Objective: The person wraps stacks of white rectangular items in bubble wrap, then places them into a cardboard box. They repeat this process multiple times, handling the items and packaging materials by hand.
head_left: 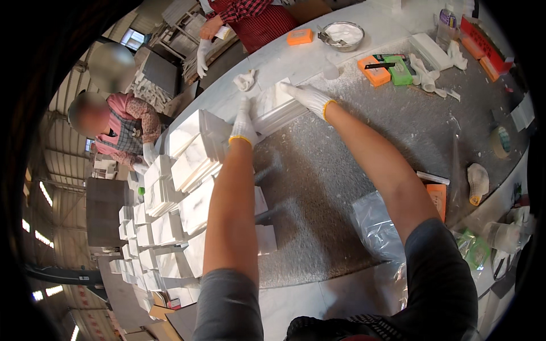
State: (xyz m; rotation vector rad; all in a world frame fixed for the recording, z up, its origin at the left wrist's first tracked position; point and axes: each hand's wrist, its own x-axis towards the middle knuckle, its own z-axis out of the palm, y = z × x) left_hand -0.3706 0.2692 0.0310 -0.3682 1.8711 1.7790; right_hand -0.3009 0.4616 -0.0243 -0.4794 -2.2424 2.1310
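Both my hands wear white knit gloves with yellow cuffs. Between them, at the far side of the worktop, lies a short stack of white marble tiles (278,116). My left hand (243,123) grips the stack's left end, its fingers pointing away from me. At the right end my right hand (307,99) has its fingers over the top edge. Just left of my left hand rise more stacks of white, grey-veined marble tiles (190,162); my left forearm hides part of them.
A grey dusty mat (318,227) covers the worktop's middle. Beyond stand a metal bowl of white powder (341,35) and orange (372,73) and green boxes (398,71). Clear plastic bags (378,224) lie near my right elbow. Two co-workers stand across the table, one in a red apron (253,23).
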